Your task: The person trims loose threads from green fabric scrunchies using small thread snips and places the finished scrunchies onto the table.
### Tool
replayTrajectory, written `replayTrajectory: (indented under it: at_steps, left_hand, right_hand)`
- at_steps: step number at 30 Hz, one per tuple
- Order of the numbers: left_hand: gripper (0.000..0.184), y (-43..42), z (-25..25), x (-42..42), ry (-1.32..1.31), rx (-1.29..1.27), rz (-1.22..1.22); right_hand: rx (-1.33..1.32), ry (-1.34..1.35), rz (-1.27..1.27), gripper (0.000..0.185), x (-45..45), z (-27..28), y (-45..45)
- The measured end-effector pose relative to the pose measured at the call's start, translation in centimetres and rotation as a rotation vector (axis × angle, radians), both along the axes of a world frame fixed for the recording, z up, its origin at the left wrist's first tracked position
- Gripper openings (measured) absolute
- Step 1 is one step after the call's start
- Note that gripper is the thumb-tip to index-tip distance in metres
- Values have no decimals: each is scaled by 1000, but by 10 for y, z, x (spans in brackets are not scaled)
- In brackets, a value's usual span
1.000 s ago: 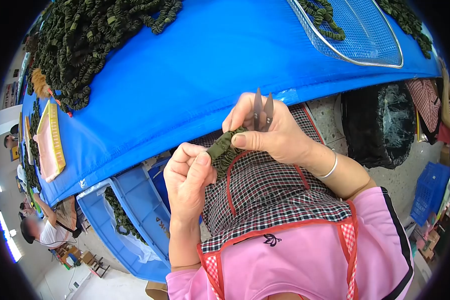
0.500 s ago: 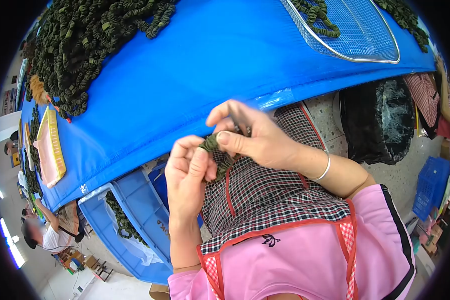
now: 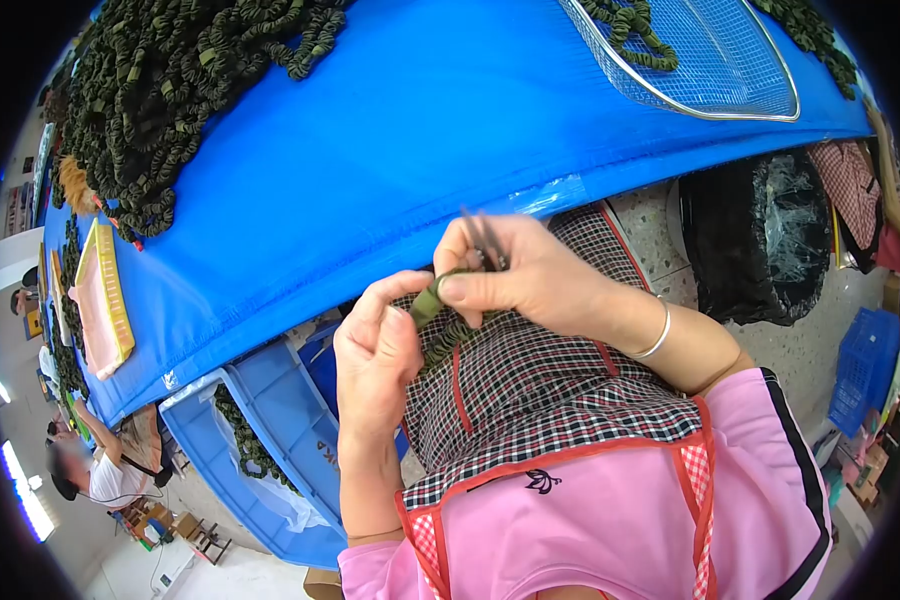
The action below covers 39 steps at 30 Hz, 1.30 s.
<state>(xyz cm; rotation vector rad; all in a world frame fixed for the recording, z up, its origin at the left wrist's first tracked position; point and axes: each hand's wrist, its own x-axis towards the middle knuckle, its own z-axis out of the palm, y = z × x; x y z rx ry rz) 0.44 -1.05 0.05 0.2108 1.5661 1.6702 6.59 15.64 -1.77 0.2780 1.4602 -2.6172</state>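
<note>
Between left hand and right hand a scrunched green band is pinched over the checked apron, dark snips tucked in the right's fingers, probably so its thumb's freed for gripping, more bands heaped on the blue table.

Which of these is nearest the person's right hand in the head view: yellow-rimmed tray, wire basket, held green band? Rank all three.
1. Green band: touching the right hand.
2. Wire basket: upper right.
3. Yellow-rimmed tray: far left.

Bright light, fisheye-curved edges, blurred snips
</note>
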Motion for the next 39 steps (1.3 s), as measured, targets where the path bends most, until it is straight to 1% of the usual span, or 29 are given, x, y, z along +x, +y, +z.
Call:
replayTrajectory:
  at_steps: [1,4,5,7,8,9,10,11,13,14,15,16,18,21,23,25,26,27,28,31,34,35,38,39]
  left_hand:
    - [30,-2,-2,2,23,53,17]
    - [27,8,4,11,172,-134,107]
    - [21,4,1,11,215,-144,119]
    - [18,2,2,10,100,-85,139]
    - [16,0,2,9,43,-56,148]
    - [12,-1,1,4,-75,47,129]
    - [12,1,-1,2,-152,103,141]
    - [12,3,-4,0,-230,161,153]
    - [11,3,-9,-4,-348,253,149]
    - [12,4,-10,-4,-335,279,182]
    - [12,5,-10,-3,-321,305,218]
    - [13,7,-12,-1,-309,333,253]
    - [16,7,-19,5,-286,395,208]
    - [19,12,-7,8,-335,324,146]
    - [19,11,-2,6,-376,261,99]
    - [18,8,-5,3,-205,78,15]
    - [18,8,-6,2,-118,-12,-26]
    - [17,11,-3,2,-23,-73,-52]
    - [16,9,-4,3,-76,20,-33]
    - [14,5,-8,6,-247,316,31]
    - [14,7,-2,7,-315,488,211]
    - [17,4,-3,3,-274,462,215]
    - [21,4,-3,2,-145,291,124]
    - [24,3,-5,3,-185,267,88]
  right_hand:
    - [30,26,8,14,0,-2,-4]
    - [51,0,6,14,1,2,-4]
    - [45,17,-16,13,2,3,-3]
    - [31,50,-57,13,2,3,-1]
    - [-23,16,-76,13,2,3,0]
    - [-76,-17,-97,13,0,3,4]
    - [-128,-48,-119,13,-2,2,8]
    - [-87,-89,-54,19,-3,-3,13]
    - [-30,-67,-122,21,-4,3,5]
    - [-2,-53,-153,23,-5,6,0]
    - [45,-11,-128,31,-3,7,-2]
    - [86,9,-168,26,-1,2,-8]
    - [-25,-68,-99,20,2,3,-4]
    - [35,-75,-84,16,0,-1,-1]
    - [93,5,-49,15,1,-1,-5]
    - [191,67,1,13,2,7,-7]
    - [359,158,-69,16,3,-3,-13]
    - [414,187,-69,16,4,-3,-14]
    - [469,214,-70,16,4,-2,-13]
    - [358,288,-107,20,1,1,-12]
    - [171,257,-136,24,-3,2,-16]
    - [95,252,-113,27,-3,0,-17]
    - [-6,109,7,27,2,5,-12]
    - [-5,78,1,22,2,10,-13]
